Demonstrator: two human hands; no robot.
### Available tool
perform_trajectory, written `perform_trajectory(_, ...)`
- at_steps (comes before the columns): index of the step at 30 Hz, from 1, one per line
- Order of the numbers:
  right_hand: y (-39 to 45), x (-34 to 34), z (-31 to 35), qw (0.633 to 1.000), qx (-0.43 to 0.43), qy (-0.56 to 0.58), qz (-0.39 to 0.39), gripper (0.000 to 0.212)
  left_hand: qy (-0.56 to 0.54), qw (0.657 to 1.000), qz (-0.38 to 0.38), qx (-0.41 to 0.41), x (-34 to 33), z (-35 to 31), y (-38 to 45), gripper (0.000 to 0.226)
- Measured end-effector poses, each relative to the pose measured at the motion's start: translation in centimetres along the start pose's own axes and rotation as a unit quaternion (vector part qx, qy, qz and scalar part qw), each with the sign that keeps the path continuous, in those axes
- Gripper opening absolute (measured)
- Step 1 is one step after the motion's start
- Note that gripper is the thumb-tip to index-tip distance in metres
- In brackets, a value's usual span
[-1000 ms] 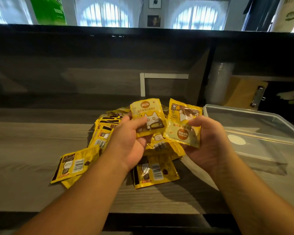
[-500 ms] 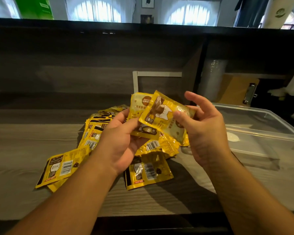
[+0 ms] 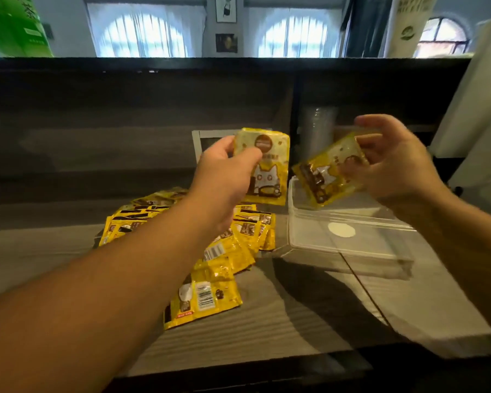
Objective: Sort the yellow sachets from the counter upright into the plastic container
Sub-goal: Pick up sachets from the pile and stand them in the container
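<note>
Overhead, two yellow sachets: one point(image 3: 268, 168) in left-hand point(image 3: 224, 177) grip, one point(image 3: 325, 173) pinched by right hand point(image 3: 394, 163).

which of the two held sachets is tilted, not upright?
The yellow cat-print sachet pinched in the right hand, above the clear plastic container: it hangs diagonally. The yellow sachet in the left hand stands upright, cat face readable.

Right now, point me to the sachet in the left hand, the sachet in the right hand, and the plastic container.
Left-hand sachet point(image 3: 270, 171), head view, on its cat picture.
Right-hand sachet point(image 3: 319, 177), head view, on its dark printed middle.
Plastic container point(image 3: 352, 248), head view, on its clear near wall.
</note>
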State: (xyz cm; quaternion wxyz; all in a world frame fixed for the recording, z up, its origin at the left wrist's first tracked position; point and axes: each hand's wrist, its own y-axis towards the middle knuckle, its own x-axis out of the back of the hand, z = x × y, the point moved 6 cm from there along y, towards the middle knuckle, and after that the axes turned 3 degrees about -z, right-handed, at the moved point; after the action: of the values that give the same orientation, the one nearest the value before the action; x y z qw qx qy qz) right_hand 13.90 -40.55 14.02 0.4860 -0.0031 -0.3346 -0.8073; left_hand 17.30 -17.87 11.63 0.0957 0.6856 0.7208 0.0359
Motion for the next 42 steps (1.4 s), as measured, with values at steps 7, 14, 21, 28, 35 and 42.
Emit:
perform_trajectory(7,1.7,3.3,-3.8,0.985,0.005,-0.168,-0.030,0.038,0.208,0.965,0.065,-0.148,-7.8,-0.2,4.3,0.033)
perform_trajectory(14,1.5,2.2,-6.8,0.981,0.001,-0.175,0.086,0.023,0.445,0.866,0.101,-0.202,-11.9,2.9,7.0,0.027)
perform_trajectory(21,0.8,0.8,-6.6,0.943,0.007,-0.238,0.234,0.012,0.518,0.825,0.143,-0.173,-12.6,3.3,7.8,0.043)
perform_trajectory(28,-0.1,-0.6,-4.7,0.914,0.018,-0.266,0.305,0.011,0.566,0.788,0.188,-0.152,-10.3,3.4,6.8,0.042)
perform_trajectory(35,1.8,-4.8,-2.4,0.910,0.115,-0.314,0.245,0.018,0.520,0.824,0.176,-0.138,-7.1,2.7,5.8,0.048)
perform_trajectory(42,3.2,-6.9,-2.7,0.898,0.157,-0.361,0.196,0.016,0.401,0.896,0.082,-0.172,-2.5,1.0,3.3,0.041)
